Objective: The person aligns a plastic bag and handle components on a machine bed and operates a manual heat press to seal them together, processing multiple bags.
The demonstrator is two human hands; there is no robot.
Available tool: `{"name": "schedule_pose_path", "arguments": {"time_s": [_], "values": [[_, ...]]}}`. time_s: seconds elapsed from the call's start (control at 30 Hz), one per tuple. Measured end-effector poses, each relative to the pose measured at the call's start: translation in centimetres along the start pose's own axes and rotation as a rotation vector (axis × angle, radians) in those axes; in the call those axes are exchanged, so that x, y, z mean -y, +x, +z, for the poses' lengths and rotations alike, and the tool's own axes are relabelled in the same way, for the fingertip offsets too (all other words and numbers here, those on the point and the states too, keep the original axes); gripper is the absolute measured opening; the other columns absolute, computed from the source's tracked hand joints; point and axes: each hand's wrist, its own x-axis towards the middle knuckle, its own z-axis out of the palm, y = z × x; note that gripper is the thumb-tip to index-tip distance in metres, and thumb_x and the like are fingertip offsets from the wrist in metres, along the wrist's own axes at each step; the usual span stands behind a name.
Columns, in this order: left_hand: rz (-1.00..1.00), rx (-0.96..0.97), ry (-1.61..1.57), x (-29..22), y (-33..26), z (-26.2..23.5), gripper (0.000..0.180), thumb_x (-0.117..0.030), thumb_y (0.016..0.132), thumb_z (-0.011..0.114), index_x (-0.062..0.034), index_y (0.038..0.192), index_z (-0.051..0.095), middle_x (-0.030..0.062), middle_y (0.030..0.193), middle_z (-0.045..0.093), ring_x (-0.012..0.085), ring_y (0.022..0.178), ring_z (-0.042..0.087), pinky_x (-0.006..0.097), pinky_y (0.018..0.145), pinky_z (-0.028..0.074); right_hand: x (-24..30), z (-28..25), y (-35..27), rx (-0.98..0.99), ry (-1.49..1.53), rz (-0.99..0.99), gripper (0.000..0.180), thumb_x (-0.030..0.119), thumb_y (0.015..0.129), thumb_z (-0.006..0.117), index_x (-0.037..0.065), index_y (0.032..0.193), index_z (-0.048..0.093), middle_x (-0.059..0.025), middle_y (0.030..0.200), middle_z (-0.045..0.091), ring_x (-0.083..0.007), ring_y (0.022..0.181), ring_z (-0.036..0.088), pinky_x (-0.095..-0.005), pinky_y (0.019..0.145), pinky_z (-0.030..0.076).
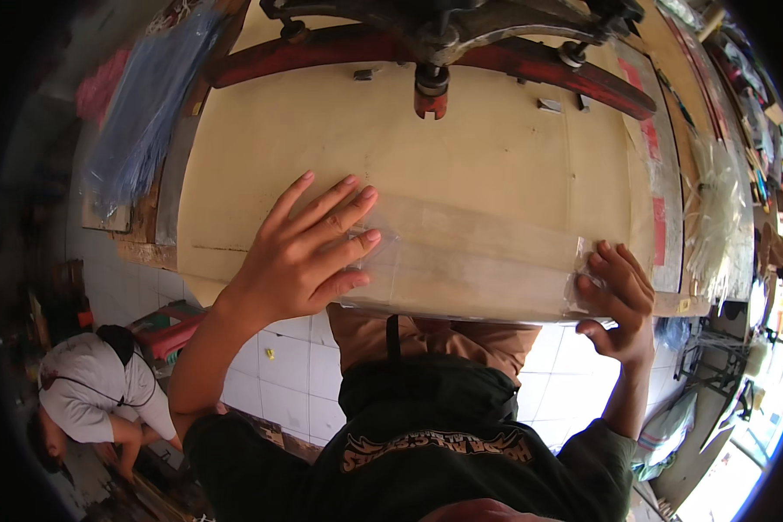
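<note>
A clear plastic sheet (470,257), long and narrow, lies along the near edge of the work table, which has a tan paper-like cover (461,165). My left hand (309,248) rests at the sheet's left end with its fingers stretched out and spread. At the opposite end, my right hand (619,300) touches the sheet's edge, its fingers loosely bent and apart. Neither hand wraps round anything. Over the far part of the table hangs a machine head with a red bar (548,74) and a slotted red tip (431,103).
Bluish plastic sheets (148,104) are stacked at the table's left side. Clear plastic strips (718,217) hang over its right side. Small metal pieces (549,105) lie beneath the red bar. A person in a white shirt (96,387) bends low at the lower left.
</note>
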Motion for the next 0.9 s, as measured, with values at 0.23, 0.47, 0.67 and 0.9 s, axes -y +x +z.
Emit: {"name": "schedule_pose_path", "arguments": {"time_s": [0.23,0.47,0.67,0.9], "values": [[0.009,-0.078,-0.026,0.0,0.2,-0.1,0.038,-0.037,0.084,0.075,-0.0094,0.11,0.073,0.0106,0.142,0.059,0.0316,0.136,0.051,0.055,0.117,0.031,0.5,-1.1,0.7,0.029,0.097,0.069,0.047,0.032,0.071,0.086,0.009,0.111,0.077,-0.0152,0.121,0.069,-0.0366,0.128,0.059,-0.0543,0.11,0.042],[-0.018,-0.037,-0.029,-0.4,0.7,-1.1,0.03,-0.026,0.084,0.076,-0.0064,0.107,0.075,0.0102,0.131,0.065,0.0308,0.124,0.058,0.052,0.115,0.034,1.8,-1.8,1.9,0.017,0.081,0.096,0.024,0.017,0.081,0.078,0.007,0.102,0.078,-0.013,0.111,0.071,-0.0349,0.12,0.064,-0.0474,0.103,0.049],[-0.11,0.006,-0.131,-0.4,2.5,-1.9,0.033,-0.02,0.077,0.081,-0.0039,0.105,0.075,0.0082,0.119,0.067,0.0267,0.112,0.062,0.043,0.103,0.044,0.7,-2.2,3.0,0.037,0.176,0.163,0.017,0.009,0.076,0.081,0.008,0.092,0.077,-0.0119,0.105,0.069,-0.0304,0.102,0.067,-0.0401,0.086,0.054],[-0.218,0.023,-0.193,-1.2,3.1,-1.8,0.061,-0.019,0.075,0.083,-0.0054,0.13,0.062,0.0115,0.12,0.062,0.0319,0.109,0.06,0.04,0.097,0.047,2.2,-2.4,4.0,0.1,0.043,0.208,0.039,0.009,0.076,0.081,0.007,0.111,0.066,-0.0115,0.108,0.066,-0.0324,0.107,0.062,-0.0404,0.089,0.05]]}}
